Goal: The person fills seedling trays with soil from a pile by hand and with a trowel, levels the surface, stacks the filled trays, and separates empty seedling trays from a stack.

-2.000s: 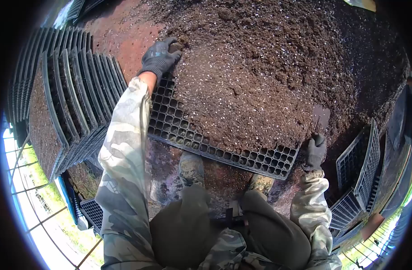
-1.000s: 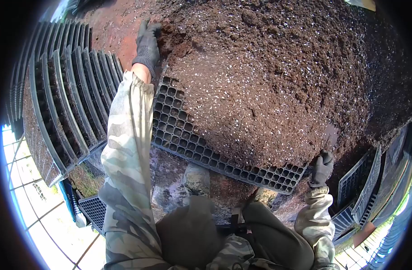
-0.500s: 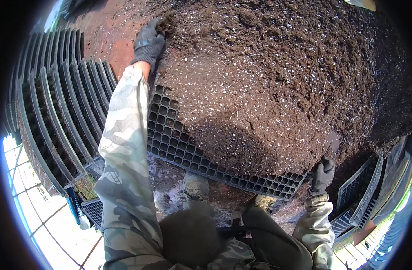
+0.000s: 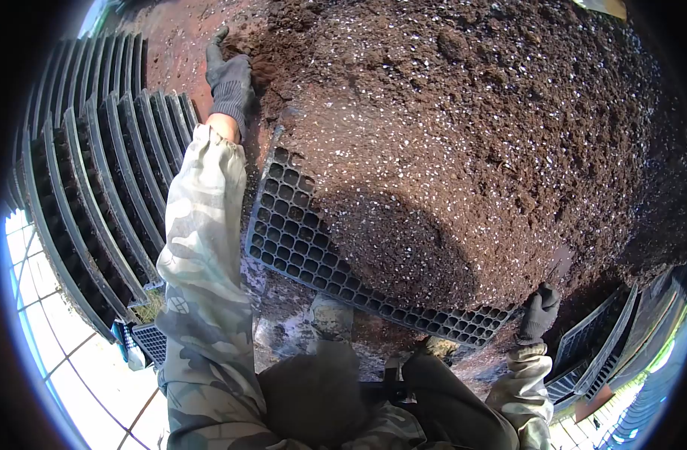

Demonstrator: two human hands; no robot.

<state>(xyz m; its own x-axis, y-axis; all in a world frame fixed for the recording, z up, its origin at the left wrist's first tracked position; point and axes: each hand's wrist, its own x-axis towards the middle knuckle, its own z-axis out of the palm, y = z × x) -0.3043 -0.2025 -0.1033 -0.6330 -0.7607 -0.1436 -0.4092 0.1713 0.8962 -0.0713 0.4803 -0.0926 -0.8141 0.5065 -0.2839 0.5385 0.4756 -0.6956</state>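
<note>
Cell tray (image 4: pixel 313 266) lay between left hand (image 4: pixel 229 75), thumb spread wide beside potting mix (image 4: pixel 448 150), and nearer right hand (image 4: pixel 540 313), grip unclear, long axis running toward the latter.

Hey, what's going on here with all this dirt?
A gloved person's left hand is against white-flecked potting mix at the heap's left edge. The right hand is beside the right end of a black cell tray. Mix covers much of it; near-side cells show. More trays stand left.

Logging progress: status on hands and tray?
Left dark-gloved hand beside loose brown soil; right dark-gloved hand near black plastic cell tray. Tray partly buried, some cells bare.
</note>
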